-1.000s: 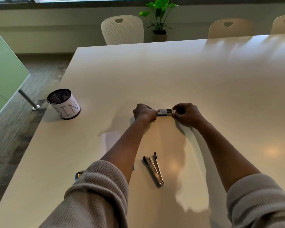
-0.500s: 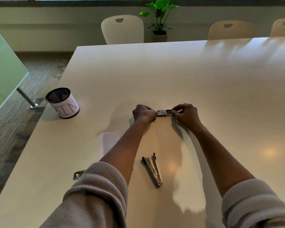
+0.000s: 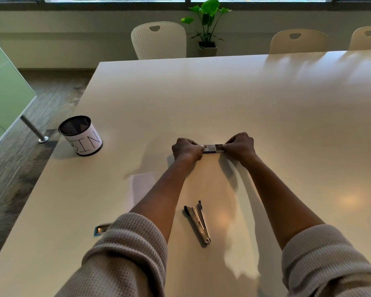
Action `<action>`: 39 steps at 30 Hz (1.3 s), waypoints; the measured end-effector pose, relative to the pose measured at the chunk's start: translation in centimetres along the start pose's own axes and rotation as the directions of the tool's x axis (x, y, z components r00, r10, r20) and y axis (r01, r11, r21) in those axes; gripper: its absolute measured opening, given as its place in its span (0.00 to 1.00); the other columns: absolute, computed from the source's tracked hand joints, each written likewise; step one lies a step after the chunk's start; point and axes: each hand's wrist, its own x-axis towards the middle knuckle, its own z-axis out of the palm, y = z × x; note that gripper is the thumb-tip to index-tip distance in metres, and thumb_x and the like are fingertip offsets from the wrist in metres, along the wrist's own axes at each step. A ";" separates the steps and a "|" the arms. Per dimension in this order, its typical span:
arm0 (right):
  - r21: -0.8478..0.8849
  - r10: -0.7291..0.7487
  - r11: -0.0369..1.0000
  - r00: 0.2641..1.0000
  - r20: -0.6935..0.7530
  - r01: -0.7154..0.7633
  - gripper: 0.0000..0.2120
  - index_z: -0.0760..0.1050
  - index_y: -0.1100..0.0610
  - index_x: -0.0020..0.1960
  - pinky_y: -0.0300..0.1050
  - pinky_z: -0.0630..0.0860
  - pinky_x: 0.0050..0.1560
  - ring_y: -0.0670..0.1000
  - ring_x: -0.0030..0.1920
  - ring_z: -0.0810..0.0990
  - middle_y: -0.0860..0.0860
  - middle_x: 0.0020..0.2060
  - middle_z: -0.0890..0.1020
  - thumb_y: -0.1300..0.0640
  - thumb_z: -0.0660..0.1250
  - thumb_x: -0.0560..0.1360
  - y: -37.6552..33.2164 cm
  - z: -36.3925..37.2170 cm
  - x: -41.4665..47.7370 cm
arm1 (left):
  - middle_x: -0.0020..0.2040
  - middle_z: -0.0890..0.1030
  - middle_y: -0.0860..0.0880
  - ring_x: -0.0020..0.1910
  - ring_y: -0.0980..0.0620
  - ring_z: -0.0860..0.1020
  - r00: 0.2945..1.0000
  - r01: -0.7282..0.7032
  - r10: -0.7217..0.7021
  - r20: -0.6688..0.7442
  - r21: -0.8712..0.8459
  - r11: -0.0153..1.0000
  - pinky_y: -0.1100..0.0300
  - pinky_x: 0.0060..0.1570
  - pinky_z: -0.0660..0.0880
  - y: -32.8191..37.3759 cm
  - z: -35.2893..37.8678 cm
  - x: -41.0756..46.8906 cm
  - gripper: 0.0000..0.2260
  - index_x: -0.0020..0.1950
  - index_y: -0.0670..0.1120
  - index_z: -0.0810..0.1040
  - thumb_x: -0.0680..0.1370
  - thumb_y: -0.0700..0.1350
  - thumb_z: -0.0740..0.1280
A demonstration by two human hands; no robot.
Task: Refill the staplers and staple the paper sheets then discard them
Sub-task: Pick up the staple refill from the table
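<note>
Right hand (image 3: 240,147) now bunches tighter over the right end of the staple box (image 3: 212,148), knuckles higher, wrist drawn in leftward, left hand (image 3: 187,150) sits slightly closer to the near edge of the table (image 3: 266,103), box barely shifted between both grips

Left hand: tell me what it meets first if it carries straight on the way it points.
Apart from the small box it grips, the left hand looks to have only bare table ahead, up to the far edge.

A small box (image 3: 212,148) is pinched between left hand (image 3: 187,149) and right hand (image 3: 240,146) (opened stapler (image 3: 198,221) lies nearer).
</note>
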 end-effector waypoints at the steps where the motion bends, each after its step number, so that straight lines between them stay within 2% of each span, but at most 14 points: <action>1: 0.021 0.020 1.000 1.000 0.005 -0.020 0.09 0.85 0.65 0.46 0.56 0.79 0.56 0.58 0.55 0.80 0.60 0.45 0.86 0.61 0.72 0.71 0.1 -0.2 0.0 | 0.41 0.86 0.44 0.32 0.54 0.82 1.000 -0.001 0.001 0.006 0.000 1.000 0.69 0.27 0.76 0.0 0.0 0.0 0.07 0.48 0.41 0.85 0.74 0.43 0.76; 5: 0.068 0.040 0.997 0.999 0.004 -0.040 0.16 0.84 0.66 0.43 0.56 0.79 0.48 0.59 0.52 0.80 0.61 0.41 0.85 0.51 0.75 0.70 -0.3 -0.1 -0.1 | 0.42 0.86 0.44 0.33 0.54 0.82 1.000 -0.007 0.007 0.012 0.010 1.000 0.70 0.26 0.75 0.0 0.0 0.1 0.07 0.50 0.41 0.85 0.74 0.43 0.76; 7: 0.014 0.050 0.999 0.998 -0.025 -0.049 0.21 0.82 0.67 0.45 0.49 0.71 0.37 0.58 0.48 0.78 0.60 0.41 0.83 0.47 0.77 0.69 -0.9 0.2 -0.3 | 0.42 0.86 0.44 0.31 0.55 0.81 1.000 -0.007 0.007 0.004 0.007 1.000 0.72 0.23 0.73 0.0 0.0 0.1 0.07 0.49 0.41 0.85 0.74 0.43 0.76; 10: -0.032 0.053 0.998 0.998 -0.045 -0.055 0.20 0.82 0.66 0.45 0.45 0.65 0.30 0.56 0.45 0.78 0.59 0.40 0.83 0.49 0.78 0.68 -1.3 0.6 -0.5 | 0.42 0.86 0.44 0.33 0.54 0.82 1.000 -0.005 0.005 0.002 0.010 1.000 0.68 0.29 0.77 0.0 0.0 0.1 0.07 0.49 0.42 0.85 0.74 0.44 0.76; 13: -0.022 0.073 0.997 0.997 -0.029 -0.074 0.17 0.83 0.66 0.46 0.49 0.76 0.40 0.57 0.49 0.81 0.59 0.44 0.85 0.52 0.77 0.69 -1.2 0.7 -0.2 | 0.41 0.86 0.44 0.33 0.54 0.83 1.000 -0.004 0.004 0.001 0.009 1.000 0.68 0.30 0.78 0.0 0.0 0.1 0.07 0.49 0.41 0.85 0.74 0.44 0.76; 16: 0.039 0.077 0.996 0.997 -0.020 -0.076 0.12 0.85 0.64 0.47 0.49 0.78 0.48 0.55 0.50 0.81 0.58 0.45 0.86 0.55 0.77 0.70 -0.6 0.4 0.0 | 0.41 0.86 0.44 0.33 0.54 0.83 1.000 -0.005 0.005 0.000 0.008 1.000 0.68 0.30 0.79 -0.1 0.1 0.1 0.07 0.49 0.41 0.85 0.74 0.43 0.76; 20: 0.190 0.060 0.980 0.998 0.014 -0.062 0.07 0.85 0.60 0.46 0.43 0.77 0.43 0.50 0.45 0.80 0.55 0.42 0.85 0.57 0.76 0.71 0.4 -0.1 -0.3 | 0.41 0.86 0.44 0.37 0.52 0.85 1.000 -0.007 0.007 -0.001 0.008 1.000 0.60 0.40 0.84 -0.1 0.1 0.1 0.07 0.49 0.41 0.85 0.74 0.43 0.76; 23: 0.335 0.026 0.942 0.999 0.032 -0.036 0.06 0.84 0.57 0.45 0.43 0.77 0.41 0.49 0.42 0.80 0.52 0.39 0.84 0.56 0.77 0.72 1.1 -0.6 -1.2 | 0.40 0.86 0.44 0.36 0.52 0.85 1.000 -0.009 0.009 -0.002 0.005 1.000 0.61 0.39 0.83 -0.1 0.1 0.1 0.07 0.48 0.41 0.85 0.73 0.43 0.76; 26: 0.421 -0.017 0.907 0.999 0.045 -0.004 0.06 0.83 0.56 0.46 0.41 0.76 0.37 0.49 0.38 0.79 0.53 0.41 0.84 0.55 0.76 0.72 2.0 -0.9 -2.3 | 0.40 0.87 0.45 0.36 0.53 0.85 1.000 -0.009 0.009 -0.011 0.006 1.000 0.63 0.38 0.82 -0.2 0.0 0.1 0.06 0.47 0.43 0.86 0.74 0.44 0.76; 27: 0.405 -0.034 0.914 0.998 0.046 0.012 0.07 0.84 0.57 0.47 0.40 0.76 0.37 0.48 0.38 0.79 0.53 0.43 0.84 0.54 0.76 0.72 2.2 -0.8 -2.6 | 0.40 0.87 0.45 0.36 0.54 0.85 1.000 -0.008 0.009 -0.015 0.008 1.000 0.63 0.39 0.82 -0.2 0.0 0.1 0.05 0.46 0.43 0.86 0.74 0.44 0.76; 29: 0.267 -0.095 0.960 0.995 0.032 0.083 0.10 0.85 0.57 0.49 0.43 0.77 0.44 0.48 0.44 0.79 0.51 0.46 0.83 0.52 0.76 0.72 2.7 -0.5 -3.2 | 0.39 0.87 0.46 0.37 0.54 0.85 1.000 -0.009 0.009 -0.020 0.002 1.000 0.62 0.43 0.83 -0.3 0.0 0.1 0.05 0.46 0.45 0.86 0.73 0.46 0.76; 32: 0.098 -0.172 0.981 0.985 0.015 0.170 0.11 0.85 0.56 0.49 0.43 0.70 0.50 0.49 0.51 0.76 0.50 0.47 0.79 0.50 0.76 0.71 2.7 0.0 -3.7 | 0.41 0.87 0.46 0.39 0.54 0.86 1.000 -0.019 0.019 -0.020 -0.013 1.000 0.60 0.48 0.83 -0.5 0.0 0.0 0.07 0.47 0.45 0.86 0.74 0.47 0.75; 36: 0.194 -0.111 0.974 0.994 -0.024 0.113 0.08 0.85 0.57 0.50 0.46 0.75 0.53 0.49 0.50 0.79 0.49 0.46 0.83 0.54 0.74 0.74 2.6 -0.2 -3.1 | 0.42 0.87 0.46 0.41 0.53 0.86 0.999 -0.040 0.039 -0.026 -0.023 0.999 0.58 0.50 0.83 -0.7 0.0 -0.1 0.10 0.50 0.44 0.85 0.76 0.49 0.73; 39: 0.241 -0.044 0.969 0.997 -0.067 0.058 0.10 0.82 0.59 0.56 0.51 0.78 0.60 0.53 0.53 0.82 0.56 0.52 0.85 0.58 0.71 0.76 2.5 -0.4 -2.5 | 0.45 0.86 0.45 0.45 0.52 0.85 0.998 -0.058 0.058 -0.018 -0.005 0.998 0.56 0.52 0.82 -0.8 0.0 -0.2 0.10 0.52 0.44 0.85 0.76 0.48 0.72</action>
